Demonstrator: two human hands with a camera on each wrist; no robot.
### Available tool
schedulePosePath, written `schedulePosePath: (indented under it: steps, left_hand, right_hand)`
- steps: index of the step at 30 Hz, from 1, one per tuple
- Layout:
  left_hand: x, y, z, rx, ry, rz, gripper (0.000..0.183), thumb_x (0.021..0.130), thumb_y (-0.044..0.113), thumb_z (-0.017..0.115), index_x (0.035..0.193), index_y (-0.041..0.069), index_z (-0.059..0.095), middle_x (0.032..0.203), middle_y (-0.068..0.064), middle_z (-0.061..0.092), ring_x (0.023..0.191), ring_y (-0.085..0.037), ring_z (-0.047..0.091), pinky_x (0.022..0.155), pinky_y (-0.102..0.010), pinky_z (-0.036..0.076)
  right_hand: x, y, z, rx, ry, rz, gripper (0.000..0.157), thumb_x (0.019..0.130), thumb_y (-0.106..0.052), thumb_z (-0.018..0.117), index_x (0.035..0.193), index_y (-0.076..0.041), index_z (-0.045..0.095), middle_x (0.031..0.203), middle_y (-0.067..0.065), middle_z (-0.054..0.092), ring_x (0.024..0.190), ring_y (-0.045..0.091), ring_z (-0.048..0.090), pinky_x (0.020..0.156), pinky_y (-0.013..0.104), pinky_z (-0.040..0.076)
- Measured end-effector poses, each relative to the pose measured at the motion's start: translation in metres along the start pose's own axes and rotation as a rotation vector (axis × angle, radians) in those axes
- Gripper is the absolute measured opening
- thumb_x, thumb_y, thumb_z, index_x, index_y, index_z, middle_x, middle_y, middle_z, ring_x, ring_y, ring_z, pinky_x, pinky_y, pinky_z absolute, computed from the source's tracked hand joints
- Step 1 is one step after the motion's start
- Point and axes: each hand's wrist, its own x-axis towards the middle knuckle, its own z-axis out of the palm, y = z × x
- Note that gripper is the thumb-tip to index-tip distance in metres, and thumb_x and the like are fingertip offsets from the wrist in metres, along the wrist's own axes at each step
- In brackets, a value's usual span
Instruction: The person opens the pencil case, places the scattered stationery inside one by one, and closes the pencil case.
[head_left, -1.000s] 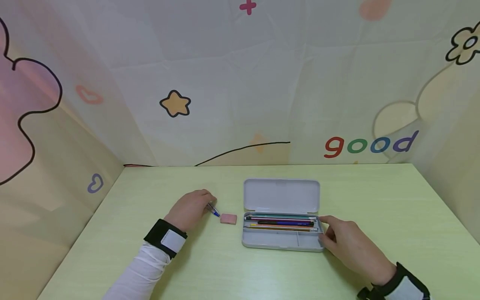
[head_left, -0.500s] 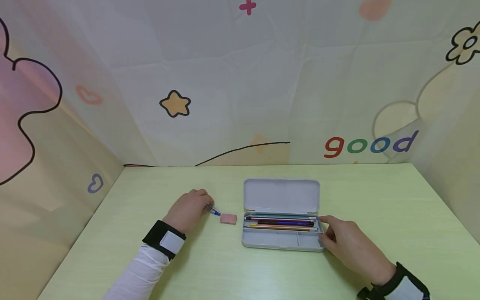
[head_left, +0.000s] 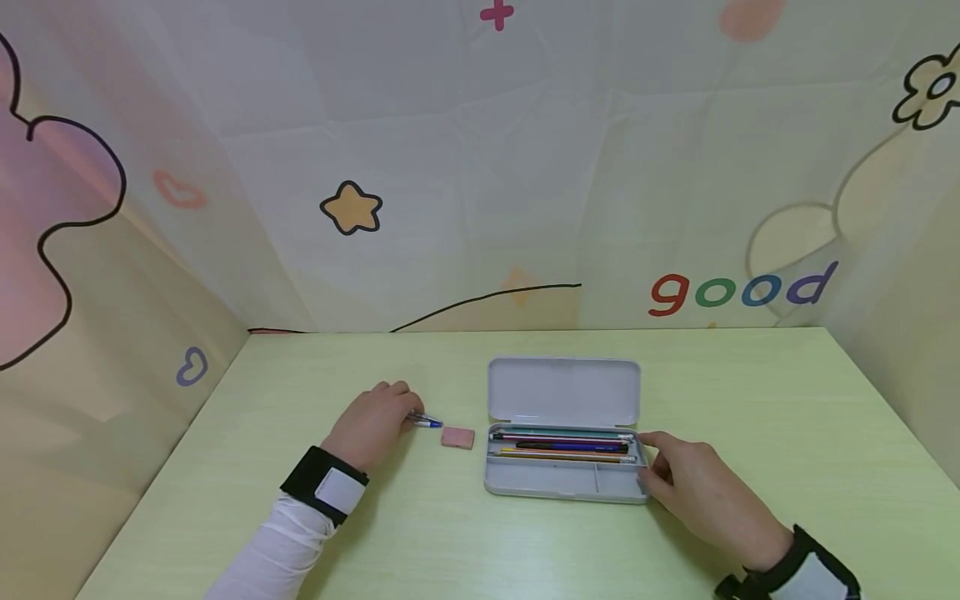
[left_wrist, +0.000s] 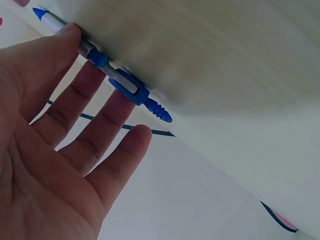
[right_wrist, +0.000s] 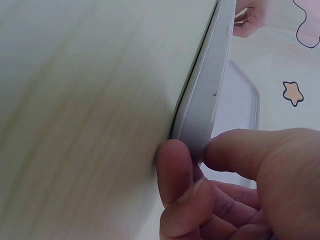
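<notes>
My left hand (head_left: 372, 427) pinches a slim blue-and-silver drawing compass (left_wrist: 120, 80) between thumb and fingers, low over the table. Its ridged blue handle points away from the palm in the left wrist view; a blue tip shows at the other end. A pink eraser (head_left: 457, 437) lies just right of that tip. My right hand (head_left: 701, 487) grips the right end of a pale metal pencil case (head_left: 540, 480), thumb and fingers at its wall in the right wrist view. Inside the open case, several pencils and pens (head_left: 562, 446) lie lengthwise in the back compartment.
The case's lid (head_left: 564, 390) stands raised at the back. A small divider splits the front compartment. Behind the light wooden table (head_left: 420, 533) hangs a printed cloth (head_left: 480, 167), which also covers the sides.
My left hand has shifted slightly left, and the compass has turned from slanting down to nearly level, its tip moving up beside the eraser. My right hand and the case stay in place.
</notes>
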Motion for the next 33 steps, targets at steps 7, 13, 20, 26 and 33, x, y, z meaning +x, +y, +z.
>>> schedulePosePath:
  steps: [7,13,20,26,33]
  left_hand:
    - [-0.004,0.001,0.000,-0.052,-0.019,-0.020,0.015,0.084,0.009,0.077,0.098,0.012,0.070,0.094,0.001,0.061,0.087,-0.020,0.055,0.075,-0.032,0.050]
    - [-0.006,0.003,-0.001,-0.058,-0.018,-0.030,0.015,0.086,0.010,0.077,0.099,0.011,0.070,0.095,0.001,0.061,0.087,-0.019,0.054,0.075,-0.030,0.050]
    - [-0.008,0.003,-0.001,-0.059,-0.007,-0.026,0.016,0.086,0.009,0.076,0.100,0.010,0.070,0.095,0.000,0.061,0.085,-0.019,0.053,0.074,-0.031,0.049]
    - [-0.010,0.001,-0.003,-0.044,0.006,-0.029,0.016,0.087,0.009,0.075,0.102,0.010,0.070,0.096,-0.001,0.062,0.086,-0.020,0.054,0.075,-0.031,0.050]
    - [-0.012,0.002,-0.009,-0.044,0.034,-0.028,0.016,0.087,0.008,0.075,0.102,0.010,0.070,0.098,-0.001,0.062,0.088,-0.020,0.055,0.077,-0.031,0.051]
  right_hand:
    - [-0.001,0.000,0.000,0.007,0.003,0.000,0.051,0.091,-0.017,0.070,0.135,0.004,0.054,0.077,-0.002,0.058,0.067,0.013,0.051,0.055,0.025,0.044]
    - [-0.002,0.000,0.001,0.003,0.009,-0.005,0.049,0.091,-0.015,0.070,0.134,0.004,0.055,0.076,-0.003,0.058,0.066,0.012,0.051,0.056,0.025,0.045]
    - [-0.002,0.000,0.000,-0.004,0.002,-0.006,0.050,0.091,-0.017,0.070,0.134,0.003,0.055,0.076,-0.003,0.058,0.066,0.012,0.051,0.055,0.025,0.044]
    - [-0.001,0.000,0.001,-0.015,0.012,-0.016,0.050,0.091,-0.017,0.070,0.134,0.004,0.055,0.077,-0.003,0.059,0.066,0.012,0.051,0.056,0.025,0.045]
    - [-0.001,0.000,0.001,-0.008,0.010,-0.013,0.050,0.091,-0.017,0.070,0.134,0.003,0.055,0.077,-0.003,0.059,0.066,0.012,0.051,0.055,0.025,0.044]
